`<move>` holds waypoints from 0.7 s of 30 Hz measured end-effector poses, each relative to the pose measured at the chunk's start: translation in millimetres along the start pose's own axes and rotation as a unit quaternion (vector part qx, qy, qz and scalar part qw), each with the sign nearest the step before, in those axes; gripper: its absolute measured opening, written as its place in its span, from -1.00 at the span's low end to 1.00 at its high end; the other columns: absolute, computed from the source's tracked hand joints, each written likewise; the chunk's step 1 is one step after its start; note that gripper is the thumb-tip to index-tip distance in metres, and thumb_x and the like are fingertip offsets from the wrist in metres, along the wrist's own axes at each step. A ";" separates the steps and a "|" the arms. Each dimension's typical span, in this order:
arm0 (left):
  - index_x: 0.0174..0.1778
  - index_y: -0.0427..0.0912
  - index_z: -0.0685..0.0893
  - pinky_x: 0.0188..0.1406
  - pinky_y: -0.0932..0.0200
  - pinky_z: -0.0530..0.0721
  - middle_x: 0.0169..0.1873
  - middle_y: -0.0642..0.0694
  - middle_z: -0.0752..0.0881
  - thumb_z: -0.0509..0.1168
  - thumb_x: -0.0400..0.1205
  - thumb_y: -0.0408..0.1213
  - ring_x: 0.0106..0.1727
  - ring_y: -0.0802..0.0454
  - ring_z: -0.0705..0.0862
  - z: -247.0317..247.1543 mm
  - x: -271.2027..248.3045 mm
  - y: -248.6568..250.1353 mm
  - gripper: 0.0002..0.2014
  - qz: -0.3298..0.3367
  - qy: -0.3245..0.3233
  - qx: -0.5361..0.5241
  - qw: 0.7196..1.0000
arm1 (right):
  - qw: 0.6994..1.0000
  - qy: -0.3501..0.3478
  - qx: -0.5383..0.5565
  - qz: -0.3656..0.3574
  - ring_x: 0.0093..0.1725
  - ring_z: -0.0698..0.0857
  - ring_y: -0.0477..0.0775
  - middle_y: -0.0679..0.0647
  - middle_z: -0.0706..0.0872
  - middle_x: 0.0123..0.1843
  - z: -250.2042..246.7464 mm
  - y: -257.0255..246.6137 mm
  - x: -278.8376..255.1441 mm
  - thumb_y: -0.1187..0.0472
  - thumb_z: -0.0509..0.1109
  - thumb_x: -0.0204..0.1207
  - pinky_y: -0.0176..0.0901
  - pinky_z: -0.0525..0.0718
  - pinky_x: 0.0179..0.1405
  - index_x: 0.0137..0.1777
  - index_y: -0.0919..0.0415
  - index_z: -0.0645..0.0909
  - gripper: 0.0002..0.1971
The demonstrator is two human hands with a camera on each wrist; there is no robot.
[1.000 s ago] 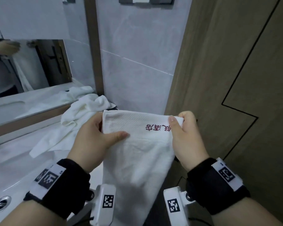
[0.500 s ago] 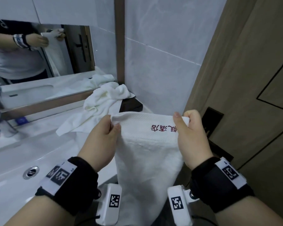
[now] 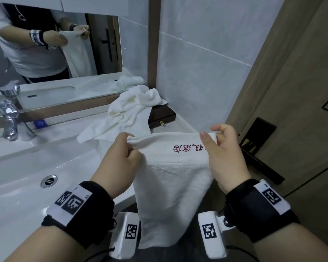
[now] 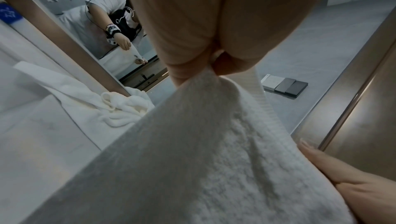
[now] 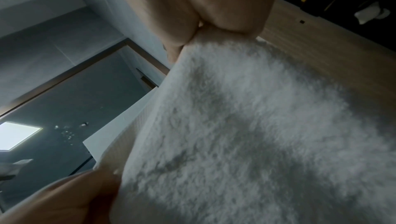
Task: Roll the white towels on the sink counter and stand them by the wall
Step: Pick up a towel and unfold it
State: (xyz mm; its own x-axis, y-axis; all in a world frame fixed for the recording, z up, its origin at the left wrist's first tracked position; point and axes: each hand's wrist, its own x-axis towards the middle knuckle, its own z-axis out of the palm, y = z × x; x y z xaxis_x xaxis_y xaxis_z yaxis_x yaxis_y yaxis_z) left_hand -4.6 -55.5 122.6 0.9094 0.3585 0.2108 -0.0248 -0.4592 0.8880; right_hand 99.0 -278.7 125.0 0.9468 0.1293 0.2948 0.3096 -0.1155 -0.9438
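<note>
Both hands' grip still pinching white towel (image 3: 170, 176) top corners, left thumb tucked in

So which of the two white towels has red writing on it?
The hanging towel, held up by its top corners between the left hand and right hand. The crumpled towel on the counter by the wall shows no writing.

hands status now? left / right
Left hand: pinching the white towel at its top left corner.
Right hand: pinching the same towel's top right corner.
</note>
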 end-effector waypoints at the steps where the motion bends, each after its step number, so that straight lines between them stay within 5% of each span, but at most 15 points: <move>1: -0.09 0.07 0.48 -0.57 0.47 0.46 -0.48 0.19 0.61 0.12 0.60 -0.41 -0.50 0.31 0.49 -0.5 -0.7 -2.7 -0.77 -0.003 0.003 -0.002 1.000 | 1.000 -0.005 0.014 0.009 -0.36 0.61 -0.10 -0.13 0.63 -0.35 2.3 2.9 0.0 -0.21 0.43 0.37 -0.11 0.58 -0.33 -0.04 -0.30 0.46 -0.76; 5: -0.08 0.07 0.53 -0.43 0.50 0.52 -0.35 0.24 0.66 0.16 0.64 -0.30 -0.38 0.31 0.56 -6.4 1.6 -14.4 -0.86 -0.020 0.008 -0.008 1.000 | 0.997 0.005 0.066 0.050 -0.22 0.76 -0.03 0.06 0.77 -0.14 11.5 11.5 3.7 -0.07 0.48 0.41 -0.07 0.65 -0.23 0.04 -0.06 0.53 -0.72; 8: 0.03 0.01 0.62 -0.13 0.04 0.69 -0.16 0.03 0.79 0.20 0.64 -0.16 -0.18 0.04 0.71 -12.2 8.9 -22.2 -0.88 -0.051 0.001 -0.049 0.998 | 0.996 0.001 0.066 0.065 -0.20 0.77 0.03 0.09 0.79 -0.15 19.1 12.6 10.5 0.03 0.47 0.51 -0.02 0.67 -0.20 -0.01 0.08 0.59 -0.81; 11: -0.03 0.07 0.64 -0.14 -0.10 0.65 -0.19 0.00 0.79 0.24 0.56 -0.01 -0.20 0.01 0.70 -18.2 16.3 -28.4 -0.84 -0.075 0.013 -0.081 0.994 | 0.995 -0.013 0.072 0.071 -0.25 0.72 0.06 0.13 0.76 -0.24 27.1 12.5 19.4 0.17 0.49 0.54 -0.01 0.66 -0.23 -0.15 0.12 0.63 -0.90; 15: -0.10 0.12 0.58 0.00 -0.45 0.68 -0.08 -0.22 0.76 0.23 0.50 0.07 -0.01 -0.33 0.72 -22.8 27.6 -33.6 -0.84 -0.085 0.033 -0.100 0.991 | 0.991 -0.033 0.100 0.083 -0.40 0.69 -0.02 0.09 0.75 -0.34 38.2 13.7 30.5 0.28 0.48 0.54 -0.22 0.61 -0.49 -0.22 0.13 0.64 -0.87; 18: -0.09 0.14 0.55 -0.17 -0.35 0.68 -0.15 -0.25 0.72 0.19 0.51 0.08 -0.18 -0.28 0.67 -24.7 39.2 -38.9 -0.83 -0.077 0.034 -0.102 0.991 | 0.990 -0.041 0.107 0.087 -0.40 0.70 -0.04 0.05 0.76 -0.34 47.4 16.4 37.1 0.24 0.43 0.58 -0.27 0.61 -0.51 -0.18 0.12 0.65 -0.90; 21: -0.09 0.18 0.54 -0.26 -0.09 0.58 -0.24 -0.16 0.69 0.17 0.56 0.01 -0.30 0.05 0.59 -25.0 52.6 -46.6 -0.91 -0.070 0.044 -0.106 0.991 | 0.985 -0.069 0.106 0.115 -0.23 0.80 0.00 0.08 0.84 -0.20 59.2 22.2 44.5 0.06 0.35 0.64 -0.23 0.71 -0.30 0.01 0.19 0.71 -0.79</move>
State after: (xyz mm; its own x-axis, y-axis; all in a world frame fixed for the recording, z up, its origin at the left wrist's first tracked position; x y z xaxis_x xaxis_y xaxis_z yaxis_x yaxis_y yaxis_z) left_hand 34.0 5.0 102.6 0.8709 0.4800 0.1058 0.0044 -0.2228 0.9749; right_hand 142.8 -217.2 108.2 0.9644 0.2576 0.0598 0.0489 0.0484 -0.9976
